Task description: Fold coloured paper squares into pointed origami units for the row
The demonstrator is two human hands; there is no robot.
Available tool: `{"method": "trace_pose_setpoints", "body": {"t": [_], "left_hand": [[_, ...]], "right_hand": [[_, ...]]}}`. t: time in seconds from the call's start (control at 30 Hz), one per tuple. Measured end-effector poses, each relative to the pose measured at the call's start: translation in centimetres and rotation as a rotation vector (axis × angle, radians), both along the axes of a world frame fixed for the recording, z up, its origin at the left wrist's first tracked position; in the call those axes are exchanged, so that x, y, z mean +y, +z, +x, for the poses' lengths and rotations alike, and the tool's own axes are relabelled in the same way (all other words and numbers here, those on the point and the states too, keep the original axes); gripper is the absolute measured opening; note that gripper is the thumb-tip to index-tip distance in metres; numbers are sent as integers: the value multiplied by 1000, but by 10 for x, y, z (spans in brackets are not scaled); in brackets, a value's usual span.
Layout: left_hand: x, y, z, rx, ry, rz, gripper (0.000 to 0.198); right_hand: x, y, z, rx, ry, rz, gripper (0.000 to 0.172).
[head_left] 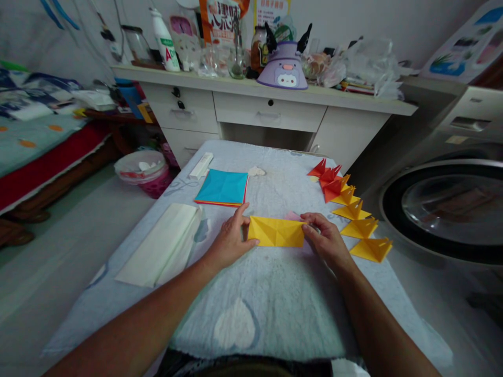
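Observation:
Between my two hands is a yellow sheet of origami paper (276,232), folded to a wide rectangle with crease lines across it. My left hand (232,235) pinches its left end between thumb and fingers. At the right end my right hand (323,234) grips the upper corner. A bit of pink paper shows behind it, partly covered. To the right stands a slanting row of folded paper pieces, red ones (329,180) at the back and yellow ones (371,249) nearer me. A stack of square paper with a blue sheet (222,187) on top lies beyond my left hand.
A pale cloth (231,322) with heart shapes covers the table. On its left lie a folded white paper bundle (161,243) and a white box (201,166). Behind stands a cluttered white cabinet (271,111), with a washing machine (463,173) at right and a pink bin (143,175) at left.

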State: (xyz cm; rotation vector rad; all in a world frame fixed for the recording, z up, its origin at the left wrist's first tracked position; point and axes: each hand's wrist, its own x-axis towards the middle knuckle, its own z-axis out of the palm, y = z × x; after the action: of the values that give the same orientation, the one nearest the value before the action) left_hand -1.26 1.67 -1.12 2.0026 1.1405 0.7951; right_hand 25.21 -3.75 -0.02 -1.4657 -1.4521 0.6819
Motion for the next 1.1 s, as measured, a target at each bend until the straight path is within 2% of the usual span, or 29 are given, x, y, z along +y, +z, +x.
{"method": "trace_pose_setpoints", "body": {"t": [0.13,0.23,0.27,0.33,0.4,0.43,0.6,0.73,0.87,1.0,1.1], "left_hand": [[-1,2,-1,-93,-40,-44,89],[0,3,-1,-156,-77,-103,83],[0,3,-2,-159,-92,-111,73],[0,6,-2,-136,-120,-57,42],[-1,10,-3,-108,-129,109,14],[-3,12,-3,-99,-120,220,9],[-15,25,-7,7,-109,722,17],[-24,27,-7,137,-144,939,18],[-28,25,-2,206,-160,966,15],[-28,24,3,281,-206,872,15],[-26,23,5,319,-239,782,15]], "right_hand": [[-1,2,-3,233,-1,-19,22],[-1,4,-4,302,-10,10,21],[0,4,-4,306,-12,25,20],[-1,6,-3,298,-1,62,15],[-1,7,-1,257,26,107,10],[-2,8,0,211,37,132,7],[-5,15,-3,-188,-2,278,7],[-7,17,-10,-334,-36,340,16],[-7,14,-16,-395,41,344,23],[-7,9,-15,-445,154,315,13],[-6,7,-13,-444,174,309,12]]}}
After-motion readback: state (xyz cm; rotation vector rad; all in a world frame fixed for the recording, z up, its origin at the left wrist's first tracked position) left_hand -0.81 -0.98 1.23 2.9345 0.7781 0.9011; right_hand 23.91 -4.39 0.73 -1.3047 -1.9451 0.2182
